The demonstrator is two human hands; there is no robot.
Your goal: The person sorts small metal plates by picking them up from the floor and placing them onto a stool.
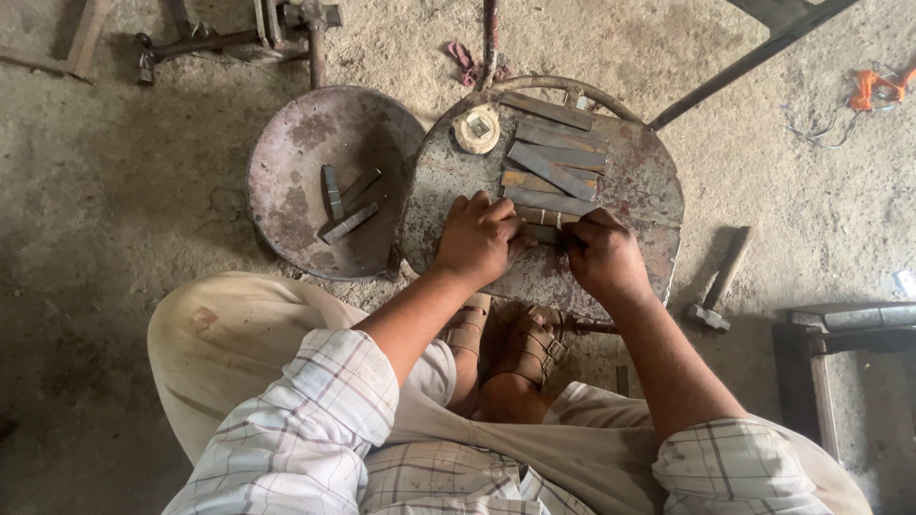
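Note:
I sit on the floor over a rusty metal work plate [634,191]. Several flat metal strips [553,162] lie stacked across it. My left hand [480,236] and my right hand [603,256] both close on the nearest strip [542,222] at the plate's front, fingers curled over it from either side. A round roll of tape [476,129] rests at the plate's far left.
A shallow round metal pan [286,191] to the left holds a few more strips [342,205]. A hammer [720,286] lies on the floor at right, beside a dark metal bench [840,329]. Metal bars and tools [239,38] lie at the top.

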